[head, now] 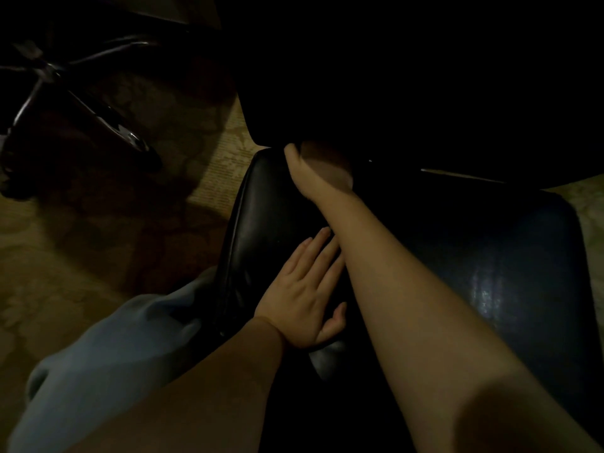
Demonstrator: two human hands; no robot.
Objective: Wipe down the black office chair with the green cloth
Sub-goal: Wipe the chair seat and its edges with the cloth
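Reaching across the chair seat (490, 256), the right hand (313, 171) is pressing into the dark crease under the backrest (408, 93). Its fingers are lying in shadow, so I cannot tell their grip, and the green cloth is possibly bunched there, unseen. The left hand (304, 299) is resting flat, fingers straight, on the seat's near left side, farther from that crease.

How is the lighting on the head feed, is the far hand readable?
Head view: very dim; the backrest is nearly black; the right hand sinks into its shadow, fingers unreadable; soft glare patches the seat; the left hand reads clearly.
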